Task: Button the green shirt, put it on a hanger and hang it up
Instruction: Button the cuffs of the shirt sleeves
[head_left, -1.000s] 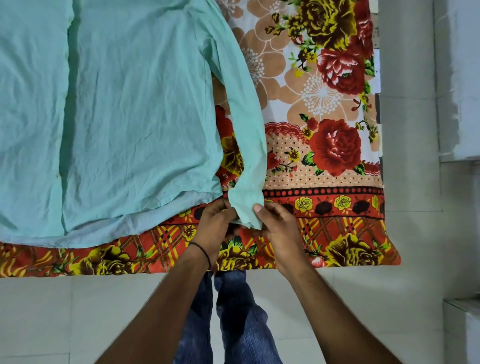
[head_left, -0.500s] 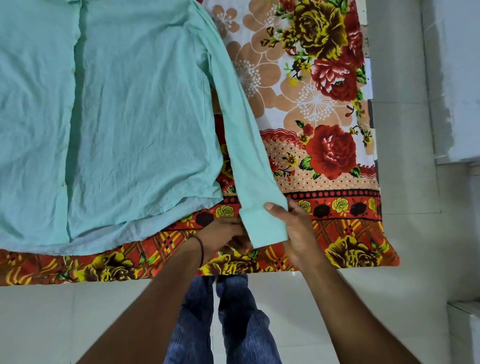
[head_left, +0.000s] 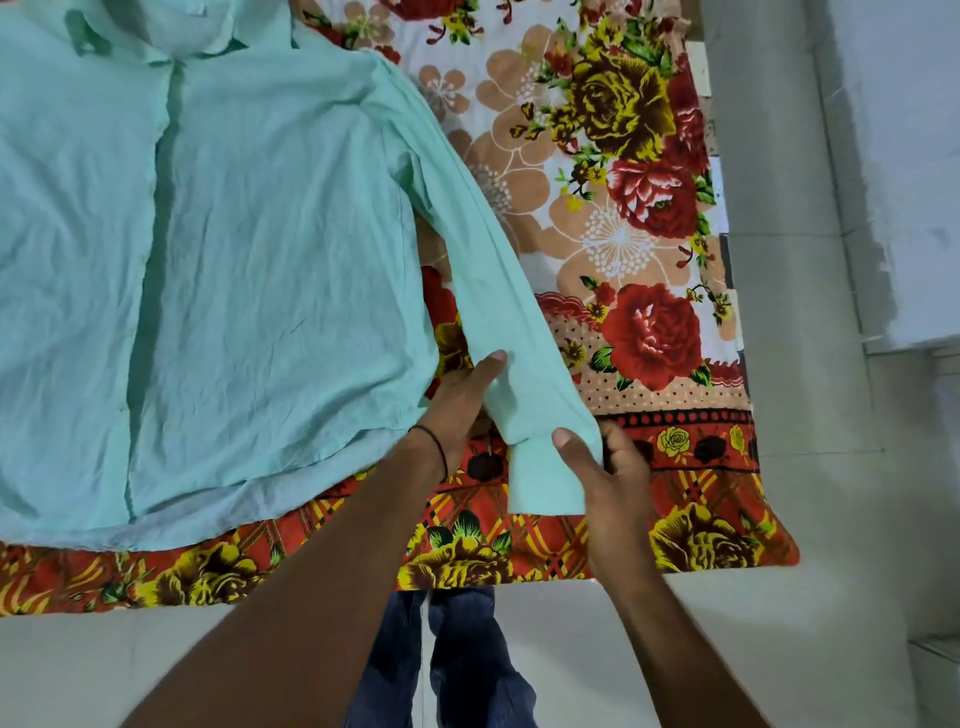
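Note:
The green shirt lies flat, front up, on a floral bedsheet, with its collar at the top left. Its right-side sleeve runs diagonally down to the cuff near the bed's front edge. My right hand grips the cuff's right edge, thumb on top and fingers beneath. My left hand holds the sleeve's left edge just above the cuff. Its thumb lies along the cloth and its fingers are hidden under the sleeve. No hanger is in view.
The bed's front edge runs across the lower frame, with pale floor tiles below and to the right. My legs in blue jeans stand at the bed's edge. A white ledge sits at the far right.
The sleeve has been drawn out straighter, down and to the right. My left hand has slid up from the cuff along the sleeve's left edge. My right hand still holds the cuff.

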